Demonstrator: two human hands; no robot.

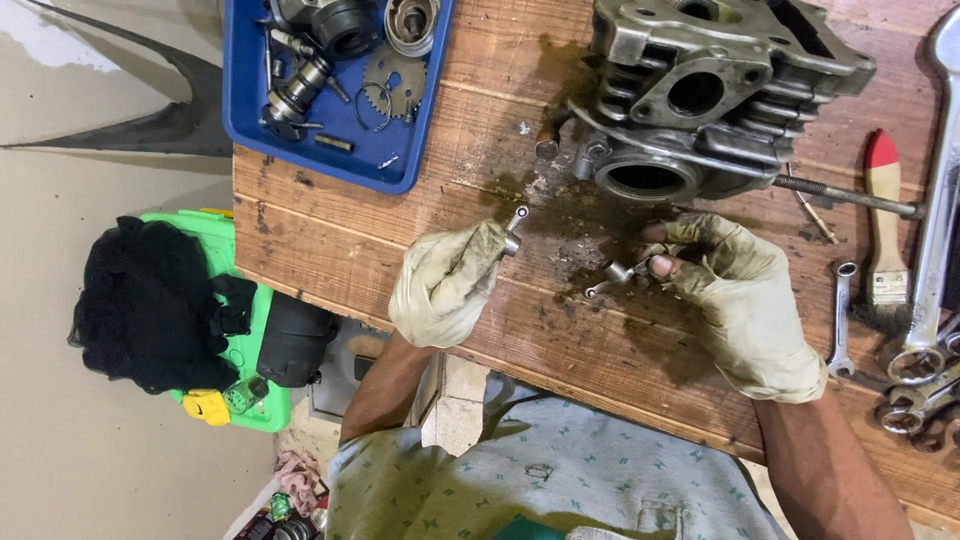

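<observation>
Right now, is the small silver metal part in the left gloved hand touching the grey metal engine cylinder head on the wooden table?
Apart. The head view shows bare stained wood between the small silver part and the cylinder head.

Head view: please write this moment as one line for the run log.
left hand: holds small metal part | right hand: holds small metal piece | cylinder head: on wooden bench, behind hands

Open bench [330, 230] lies left of the hands; ahead, the engine head [700, 90] blocks the way, blue tray [400, 165] far-left, spanners [920, 370] crowding right.
</observation>
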